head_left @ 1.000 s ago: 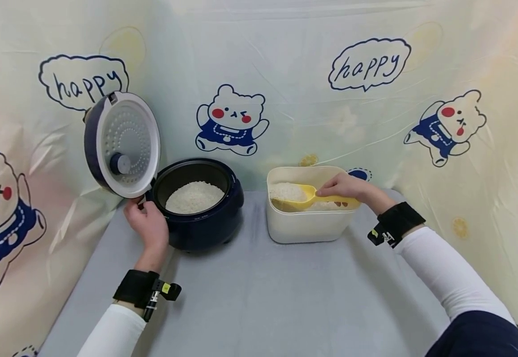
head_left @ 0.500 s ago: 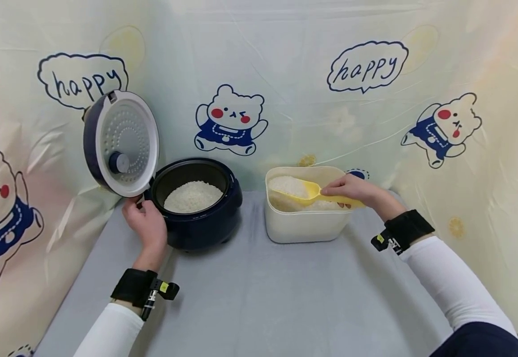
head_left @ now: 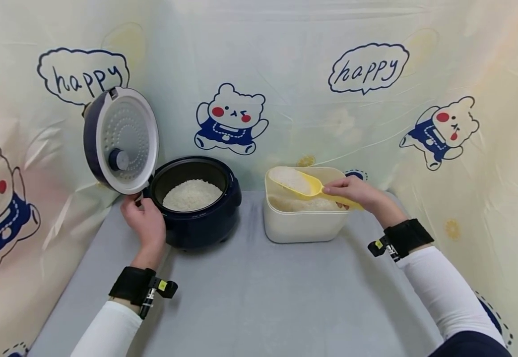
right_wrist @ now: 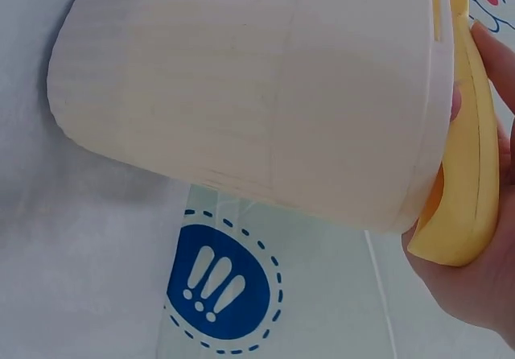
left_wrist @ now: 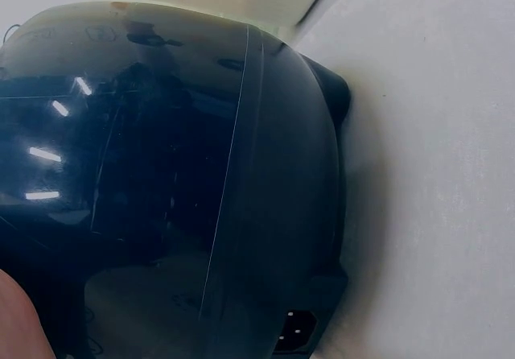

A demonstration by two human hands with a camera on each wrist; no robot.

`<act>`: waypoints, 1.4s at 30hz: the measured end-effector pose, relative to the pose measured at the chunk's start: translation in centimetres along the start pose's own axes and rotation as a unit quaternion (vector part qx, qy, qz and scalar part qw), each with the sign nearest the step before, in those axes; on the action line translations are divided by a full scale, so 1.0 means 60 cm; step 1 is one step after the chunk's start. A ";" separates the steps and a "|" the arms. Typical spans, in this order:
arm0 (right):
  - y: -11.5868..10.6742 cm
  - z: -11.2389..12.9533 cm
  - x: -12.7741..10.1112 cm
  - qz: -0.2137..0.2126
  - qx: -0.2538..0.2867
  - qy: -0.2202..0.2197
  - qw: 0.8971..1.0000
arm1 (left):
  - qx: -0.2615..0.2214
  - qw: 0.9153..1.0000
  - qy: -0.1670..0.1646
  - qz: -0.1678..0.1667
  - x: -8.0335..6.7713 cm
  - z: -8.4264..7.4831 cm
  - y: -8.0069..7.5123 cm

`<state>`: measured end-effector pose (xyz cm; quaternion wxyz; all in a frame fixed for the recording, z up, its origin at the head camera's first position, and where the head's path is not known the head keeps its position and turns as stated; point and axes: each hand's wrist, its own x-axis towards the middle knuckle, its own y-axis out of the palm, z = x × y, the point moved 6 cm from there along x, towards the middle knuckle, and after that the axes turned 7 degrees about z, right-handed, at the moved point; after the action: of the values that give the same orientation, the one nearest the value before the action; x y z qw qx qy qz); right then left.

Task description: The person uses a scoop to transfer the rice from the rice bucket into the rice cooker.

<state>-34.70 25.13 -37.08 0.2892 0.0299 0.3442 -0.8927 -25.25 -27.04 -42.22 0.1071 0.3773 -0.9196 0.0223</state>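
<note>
In the head view a dark blue rice cooker (head_left: pixel 203 230) stands on the left, rice (head_left: pixel 192 195) in its pot and its lid (head_left: pixel 127 141) raised. My left hand (head_left: pixel 145 220) holds the cooker by the hinge, under the lid, its fingertips partly hidden. To the right, my right hand (head_left: pixel 353 191) grips the handle of a yellow scoop (head_left: pixel 314 186) heaped with rice. The scoop is tilted over a cream bin (head_left: pixel 303 228) that holds more rice. In the right wrist view the yellow handle (right_wrist: pixel 471 166) lies close against the bin's rim.
A grey cloth (head_left: pixel 259 297) covers the table. Behind it hangs a pale curtain (head_left: pixel 299 114) printed with cartoon bears. The left wrist view shows the cooker's power socket (left_wrist: pixel 295 331) low on its side.
The rice-filled scoop has risen a little, its bowl now tipped up at the bin's left rim. My left hand keeps its place at the cooker's hinge.
</note>
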 end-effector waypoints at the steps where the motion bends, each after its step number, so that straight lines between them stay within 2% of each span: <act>1: 0.000 0.000 0.000 -0.001 0.006 -0.002 1.000 | 0.002 1.000 0.002 0.000 0.001 -0.001 0.000; 7: 0.005 0.004 0.001 0.001 0.042 -0.006 0.999 | 0.007 1.000 0.006 0.000 0.002 -0.001 -0.001; 16: 0.021 0.047 0.029 0.017 0.022 -0.008 1.000 | 0.010 1.000 0.010 0.003 -0.001 0.004 -0.001; 23: 0.042 0.110 0.056 0.045 0.017 -0.024 0.999 | 0.021 1.000 0.012 0.004 -0.001 0.008 0.001; 31: 0.065 0.197 0.096 0.068 -0.030 -0.025 0.997 | 0.014 1.000 0.012 0.006 0.001 0.005 0.002; 37: 0.077 0.262 0.124 0.066 -0.047 -0.019 0.997 | 0.006 1.000 0.011 0.002 0.001 0.001 0.001; 42: 0.086 0.301 0.142 0.056 -0.089 -0.010 0.994 | 0.004 1.000 0.014 -0.002 0.002 0.000 -0.001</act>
<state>-36.35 6.41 -28.58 0.3436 0.0144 0.4177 -0.8410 -25.26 -27.16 -42.18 0.1181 0.3794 -0.9172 0.0309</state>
